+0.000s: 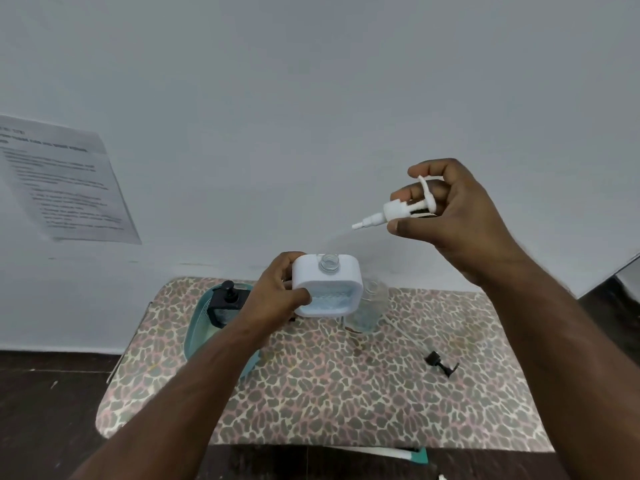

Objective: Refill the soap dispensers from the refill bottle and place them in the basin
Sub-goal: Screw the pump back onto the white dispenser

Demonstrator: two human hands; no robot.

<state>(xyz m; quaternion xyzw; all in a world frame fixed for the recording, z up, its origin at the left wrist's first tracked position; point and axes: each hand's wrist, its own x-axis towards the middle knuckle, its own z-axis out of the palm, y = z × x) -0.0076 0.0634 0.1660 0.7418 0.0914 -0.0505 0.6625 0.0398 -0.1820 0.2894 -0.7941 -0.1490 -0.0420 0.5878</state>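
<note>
My left hand (277, 294) grips a white square soap dispenser (327, 287) above the table, its clear neck open at the top and bluish liquid showing through its side. My right hand (446, 209) holds the white pump head (398, 209) up and to the right of the dispenser, its stem pointing left and down toward the neck. A black dispenser (227, 303) with its pump on stands in the teal basin (194, 334) at the table's left. The clear refill bottle (367, 311) stands just behind the white dispenser, partly hidden by it.
A black pump head (441, 363) with a clear tube lies on the leopard-print table (346, 393) at the right. A printed sheet (62, 178) hangs on the wall at the left. A white and teal object (408, 454) pokes out under the table's front edge.
</note>
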